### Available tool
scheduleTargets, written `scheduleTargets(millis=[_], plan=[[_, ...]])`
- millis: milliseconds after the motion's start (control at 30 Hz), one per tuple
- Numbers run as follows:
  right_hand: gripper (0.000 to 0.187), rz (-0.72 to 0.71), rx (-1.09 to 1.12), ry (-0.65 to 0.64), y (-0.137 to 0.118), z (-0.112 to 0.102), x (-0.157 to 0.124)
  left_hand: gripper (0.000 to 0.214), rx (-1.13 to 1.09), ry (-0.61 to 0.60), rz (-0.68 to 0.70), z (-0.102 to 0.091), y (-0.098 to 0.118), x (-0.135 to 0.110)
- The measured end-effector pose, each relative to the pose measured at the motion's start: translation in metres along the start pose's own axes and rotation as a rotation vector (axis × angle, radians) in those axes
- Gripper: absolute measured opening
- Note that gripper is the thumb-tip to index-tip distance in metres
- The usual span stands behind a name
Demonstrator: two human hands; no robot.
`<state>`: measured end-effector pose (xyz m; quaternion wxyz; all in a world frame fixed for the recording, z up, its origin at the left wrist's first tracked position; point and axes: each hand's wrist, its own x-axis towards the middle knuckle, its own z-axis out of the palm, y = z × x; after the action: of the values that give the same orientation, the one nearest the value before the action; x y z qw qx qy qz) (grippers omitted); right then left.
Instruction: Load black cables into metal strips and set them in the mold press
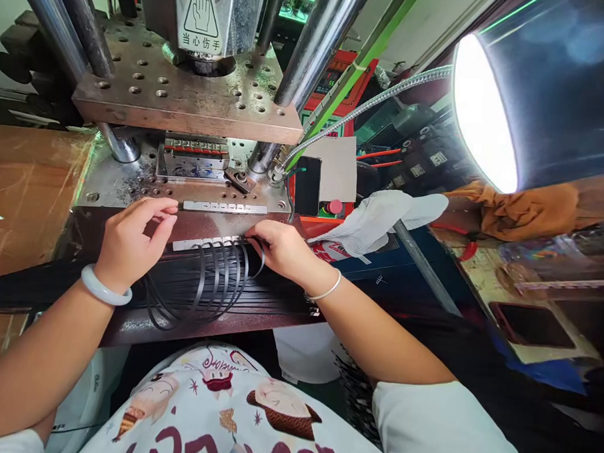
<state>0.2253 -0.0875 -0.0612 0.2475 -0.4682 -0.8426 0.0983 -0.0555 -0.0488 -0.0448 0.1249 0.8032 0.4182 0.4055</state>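
My right hand (pixel 277 249) pinches the end of a black flat strip at the right end of a slotted metal bar (pixel 185 245). Several curved black strips (pixel 223 273) run from this bar's slots and loop down towards me. To the left, my left hand (pixel 137 236) hovers with its thumb and fingers apart, holding nothing. Its fingertips are close to the left end of a second slotted metal bar (pixel 225 208), which lies along the front edge of the press bed. My right fingertips partly hide the strip's end.
The press's drilled upper plate (pixel 187 111) hangs over a die (pixel 192 161) between steel columns. On the right are a red emergency button (pixel 334 206), a white glove (pixel 377 220) and a bright lamp (pixel 487 114). Long black strips (pixel 44 279) lie along the front ledge.
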Motion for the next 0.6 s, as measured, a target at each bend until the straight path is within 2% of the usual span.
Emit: scheduleTargets(millis=[67,133,233,300,400,500,600], plan=[[0.011,0.005,0.033,-0.017,0.006,-0.004,0.0,0.02,-0.032,-0.065,-0.105,-0.003,-0.002,0.001],[0.011,0.004,0.015,-0.046,0.012,-0.006,0.001,0.021,-0.003,-0.23,-0.174,-0.005,-0.003,0.003],[0.011,0.052,-0.073,-0.165,0.018,-0.001,0.008,0.022,0.267,-0.582,-0.096,-0.002,-0.002,0.009],[0.012,0.117,-0.137,-0.219,0.018,0.006,0.014,0.023,0.491,-0.722,-0.02,0.003,-0.002,0.015],[0.012,0.162,-0.239,-0.222,0.015,0.014,0.019,0.023,0.694,-0.762,0.084,0.005,-0.005,0.02],[0.013,0.065,-0.327,-0.254,0.016,0.013,0.023,0.023,0.712,-0.79,0.193,0.0,-0.015,0.022],[0.022,0.018,-0.383,-0.18,0.029,0.008,0.053,0.03,0.704,-0.703,0.156,-0.003,-0.037,0.042]])
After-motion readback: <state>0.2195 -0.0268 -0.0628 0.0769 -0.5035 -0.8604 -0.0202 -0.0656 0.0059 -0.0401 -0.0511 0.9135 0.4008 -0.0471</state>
